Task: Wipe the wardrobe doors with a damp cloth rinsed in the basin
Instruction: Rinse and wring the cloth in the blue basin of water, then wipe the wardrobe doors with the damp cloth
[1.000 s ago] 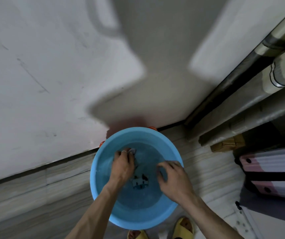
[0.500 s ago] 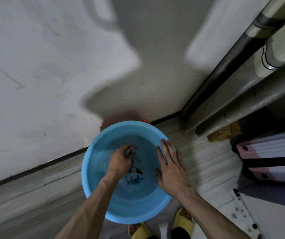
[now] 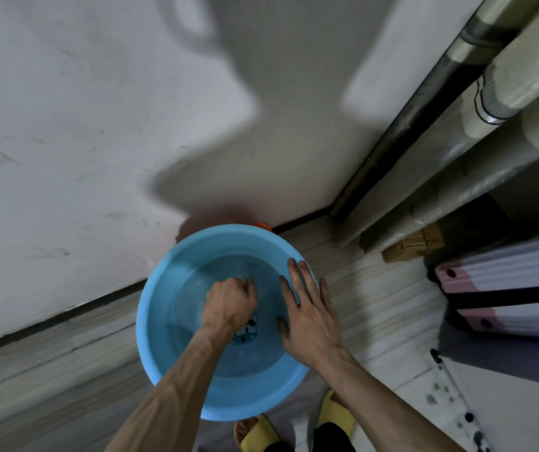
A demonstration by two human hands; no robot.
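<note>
Now the right hand (image 3: 307,321) had left the water (image 3: 225,265), fingers straight over the right rim of the basin (image 3: 164,308) on the floor (image 3: 375,288); the left hand (image 3: 229,301) stayed fisted round the cloth (image 3: 247,331), low inside. Rinsing seemed nearly done, wringing likely next.

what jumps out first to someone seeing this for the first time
A bright blue basin fills the lower centre. Inside it the left hand is clenched, likely on the hidden cloth, while the right hand lies flat on the basin's right rim. At the bottom edge, yellow slippers peek in.
</note>
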